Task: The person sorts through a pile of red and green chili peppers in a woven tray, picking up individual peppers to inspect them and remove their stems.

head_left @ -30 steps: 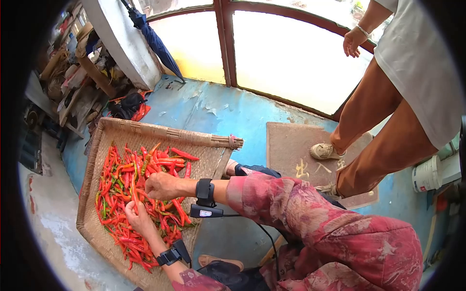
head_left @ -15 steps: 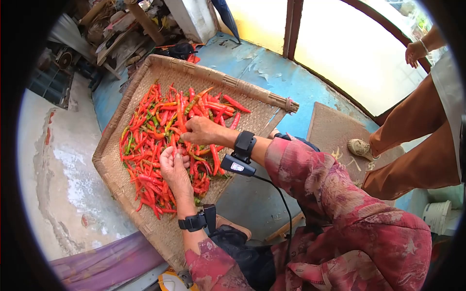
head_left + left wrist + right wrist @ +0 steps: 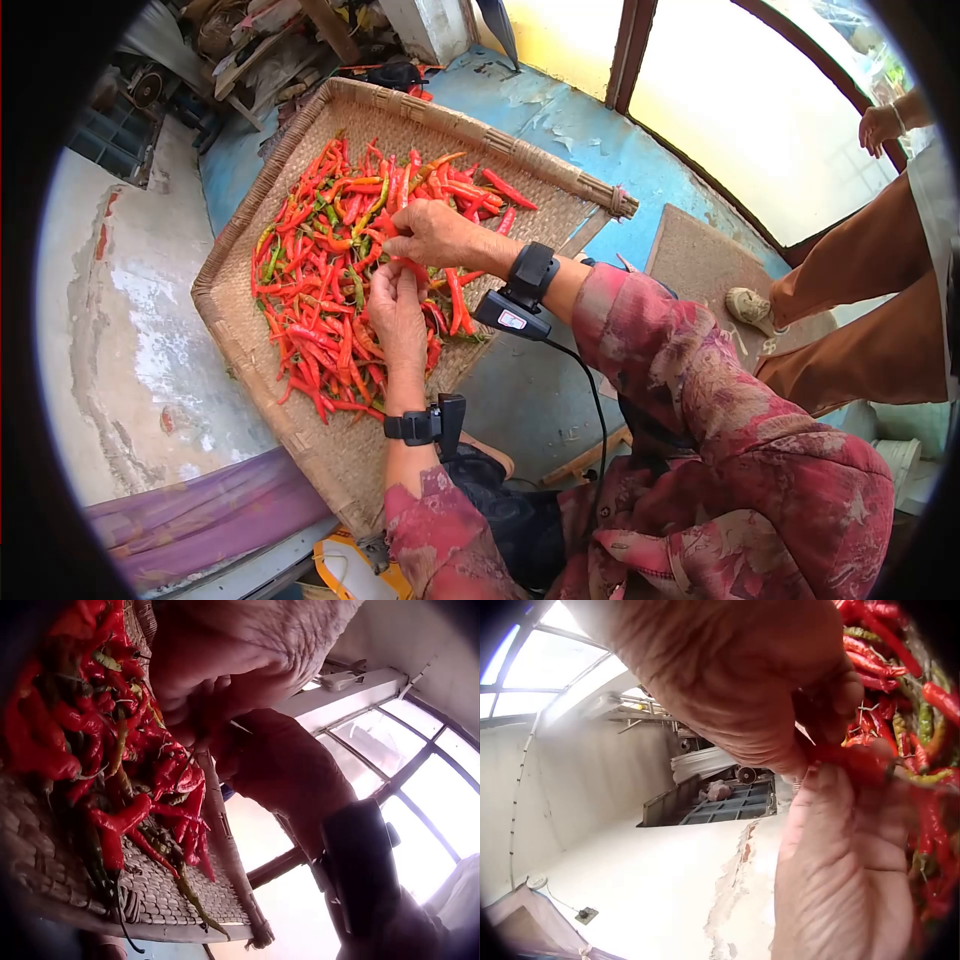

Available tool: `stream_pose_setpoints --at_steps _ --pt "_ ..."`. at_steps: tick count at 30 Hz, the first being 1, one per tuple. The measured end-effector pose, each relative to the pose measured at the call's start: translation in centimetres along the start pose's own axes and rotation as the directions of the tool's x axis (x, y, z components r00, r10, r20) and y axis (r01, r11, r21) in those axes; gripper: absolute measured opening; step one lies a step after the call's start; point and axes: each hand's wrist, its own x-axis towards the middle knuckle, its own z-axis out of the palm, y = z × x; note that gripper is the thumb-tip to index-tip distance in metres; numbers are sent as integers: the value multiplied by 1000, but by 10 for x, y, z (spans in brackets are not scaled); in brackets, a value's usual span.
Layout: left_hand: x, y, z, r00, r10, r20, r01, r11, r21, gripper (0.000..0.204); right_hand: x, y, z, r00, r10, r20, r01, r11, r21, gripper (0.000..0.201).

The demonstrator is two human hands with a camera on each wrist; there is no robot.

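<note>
Both hands meet over a heap of mostly red chili peppers [image 3: 320, 340] lying on a shallow woven bamboo tray [image 3: 245, 350]. Between them is one red chili pepper [image 3: 859, 763]. The left hand [image 3: 398, 325], palm turned up in the right wrist view, holds it with the thumb laid along its side. From above, the right hand [image 3: 440, 235] pinches the pepper's other end with curled fingers. Most of those right fingertips are hidden behind the hand. A few peppers in the heap are green or orange.
Another person [image 3: 850, 320] in brown trousers stands at the right, by a doormat [image 3: 690, 255]. A plastered wall [image 3: 150, 330] and purple cloth [image 3: 220, 510] flank the tray on the left. Clutter [image 3: 260, 50] fills the far corner. A black cable [image 3: 590, 390] hangs from the right wrist.
The head view has swung left and down, so the tray sits farther right. The hands have come together on one pepper; half a second ago they were a little apart.
</note>
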Motion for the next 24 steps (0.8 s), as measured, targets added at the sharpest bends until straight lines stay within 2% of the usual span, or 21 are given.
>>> stream_pose_setpoints --at_steps 2,3,4,5,6,7,8,10,11,12,14,15,16,18,19,20,22,23,24 --pt "-1 -9 2 998 -53 39 40 961 274 30 2 5 -12 990 94 -109 -88 995 55 32" --pt "-5 -3 6 993 -64 99 18 915 404 38 2 9 -18 987 81 -138 -85 996 -25 30" --pt "-7 -10 8 992 -63 105 16 916 401 38 3 14 -21 986 83 -142 -88 996 -30 30" --pt "-7 -21 11 978 96 188 -192 767 612 40 3 17 -23 973 132 -192 -121 990 67 29" --pt "-9 -19 17 927 224 302 -376 534 758 43 3 16 -27 955 182 -236 -146 976 164 28" --pt "-12 -15 23 939 171 300 -345 518 783 46 2 17 -35 967 178 -182 -138 967 215 33" --pt "-11 -15 30 937 176 303 -349 524 776 46 2 17 -39 966 179 -185 -140 969 205 33" --pt "-10 -16 37 958 18 286 -270 386 882 46 4 19 -40 912 167 -374 -147 986 82 42" --pt "-7 -20 38 962 14 273 -259 367 893 45 3 20 -42 911 168 -377 -150 986 78 42" --pt "-5 -18 39 961 17 276 -262 369 892 45 2 21 -43 926 128 -354 -110 991 72 42" --pt "-1 -12 37 973 44 225 -219 474 853 45 0 22 -42 951 47 -306 -29 997 66 43" --pt "4 -15 31 966 137 221 -259 440 860 41 -1 23 -40 956 54 -290 -46 998 33 35" --pt "10 -18 25 966 138 221 -259 438 861 41 -3 19 -41 955 53 -291 -45 998 35 35" --pt "19 -17 14 984 178 -13 -142 828 543 40 -7 13 -41 988 151 -29 -146 982 122 29" --pt "20 -13 9 996 73 -53 -47 923 381 39 -6 22 -29 995 40 -87 -35 998 54 23" --pt "18 -8 7 995 76 -60 -47 920 389 39 -6 24 -22 996 33 -85 -28 998 62 23" --pt "15 0 6 981 -94 -168 117 984 135 35 -8 28 -8 998 -3 64 5 1000 -27 21" --pt "18 -5 3 981 -68 -180 91 988 124 32 -8 24 -5 988 27 153 -8 992 -123 23" --pt "17 -2 3 980 -67 -186 91 988 126 32 -9 22 0 987 23 156 -4 993 -119 23"
